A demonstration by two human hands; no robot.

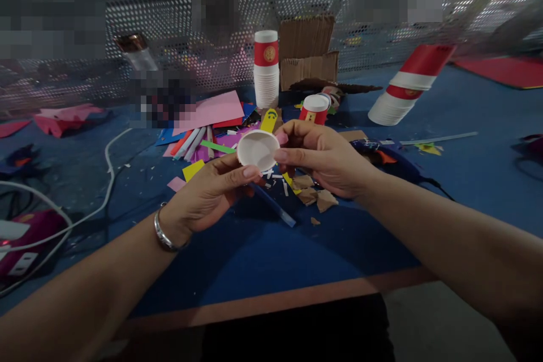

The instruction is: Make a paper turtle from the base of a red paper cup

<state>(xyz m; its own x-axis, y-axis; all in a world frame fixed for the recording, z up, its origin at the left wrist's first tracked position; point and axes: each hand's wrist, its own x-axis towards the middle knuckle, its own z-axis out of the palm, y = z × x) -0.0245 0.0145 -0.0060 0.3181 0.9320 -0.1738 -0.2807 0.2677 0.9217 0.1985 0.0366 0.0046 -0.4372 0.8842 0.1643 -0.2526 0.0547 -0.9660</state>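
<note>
above the blue table (220,271), a white cup (257,150) is grasped at its edge by both the left hand (214,189) and the right hand (328,155); below lie torn cardboard pieces (326,201) and paper scraps (193,171), and farther back stands a stack of cups (266,82).

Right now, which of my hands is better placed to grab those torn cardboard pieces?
Probably your right hand: it is closer to the torn cardboard pieces, while your left hand sits farther left. Both hold the white paper cup, so the right must let go first.
</note>
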